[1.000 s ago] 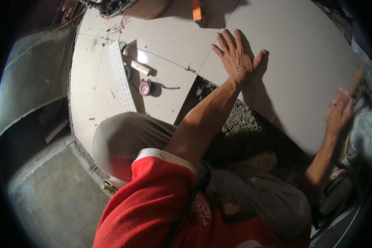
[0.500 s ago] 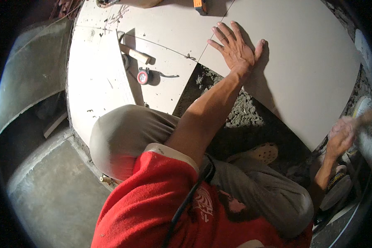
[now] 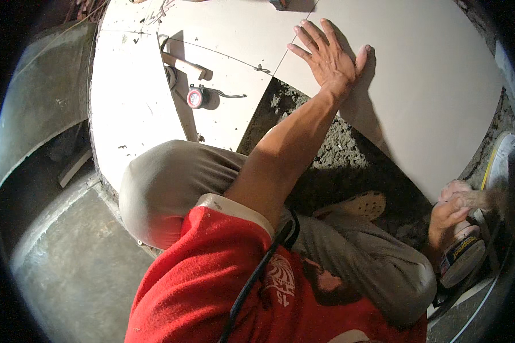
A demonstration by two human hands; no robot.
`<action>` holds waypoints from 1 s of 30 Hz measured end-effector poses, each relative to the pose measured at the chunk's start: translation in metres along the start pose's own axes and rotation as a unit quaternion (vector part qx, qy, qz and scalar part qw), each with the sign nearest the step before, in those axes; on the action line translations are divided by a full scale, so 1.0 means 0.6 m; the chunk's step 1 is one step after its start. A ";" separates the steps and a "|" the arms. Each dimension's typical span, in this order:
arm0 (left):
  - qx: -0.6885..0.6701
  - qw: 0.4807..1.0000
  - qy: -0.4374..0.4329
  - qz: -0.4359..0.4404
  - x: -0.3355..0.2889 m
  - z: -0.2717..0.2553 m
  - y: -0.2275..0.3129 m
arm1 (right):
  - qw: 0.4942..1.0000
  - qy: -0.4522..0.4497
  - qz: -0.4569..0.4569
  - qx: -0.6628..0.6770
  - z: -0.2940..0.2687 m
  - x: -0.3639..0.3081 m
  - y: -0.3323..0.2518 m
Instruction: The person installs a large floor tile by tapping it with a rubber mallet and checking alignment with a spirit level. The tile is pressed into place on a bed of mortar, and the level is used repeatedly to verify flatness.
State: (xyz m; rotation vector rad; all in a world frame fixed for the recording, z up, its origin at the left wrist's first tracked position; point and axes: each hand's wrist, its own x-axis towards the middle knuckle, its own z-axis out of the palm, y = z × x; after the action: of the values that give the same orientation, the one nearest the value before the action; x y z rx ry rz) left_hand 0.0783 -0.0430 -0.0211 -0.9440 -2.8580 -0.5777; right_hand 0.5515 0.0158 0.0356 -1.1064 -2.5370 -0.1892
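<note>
My left hand (image 3: 330,66) lies flat on a large pale floor tile (image 3: 429,97), fingers spread, holding nothing. Low at the right, my right hand (image 3: 447,214) is closed around the wooden handle (image 3: 476,199) of a tool; its far end is dark and blurred, so I cannot tell its exact kind. Between my arm and the tile's edge, rough grey mortar (image 3: 340,148) shows in an untiled gap. On the left tiles lie a red and black tape measure (image 3: 195,97) with a dark strap and a wooden-handled hammer (image 3: 184,66), its head partly hidden.
A thin string (image 3: 223,60) with a knot crosses the far tiles. One clog (image 3: 367,206) shows beside the mortar. Next to my right hand are a grey rounded object with a label (image 3: 462,260) and a white and yellow item (image 3: 500,163). Bare concrete (image 3: 86,263) lies at the lower left.
My right hand has moved left and a little down, and the wooden handle now shows more clearly. The left hand stays flat on the tile. The view has shifted slightly.
</note>
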 end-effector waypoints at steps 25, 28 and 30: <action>0.044 0.757 -0.319 0.568 -0.175 -0.028 0.136 | 0.987 -0.021 0.024 -0.157 -0.068 -0.113 -0.012; -0.022 0.766 -0.287 0.574 -0.169 -0.030 0.138 | 0.984 0.010 0.050 -0.170 -0.066 -0.121 0.023; -0.042 0.751 -0.311 0.581 -0.161 -0.036 0.135 | 0.984 -0.023 0.111 -0.138 -0.055 -0.111 0.055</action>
State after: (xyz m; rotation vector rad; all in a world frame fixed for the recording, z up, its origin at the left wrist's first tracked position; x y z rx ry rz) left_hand 0.2031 -0.0452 0.0072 -2.9306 -1.8477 -0.2206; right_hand 0.6264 -0.0160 0.0400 -1.5034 -2.4533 -0.4708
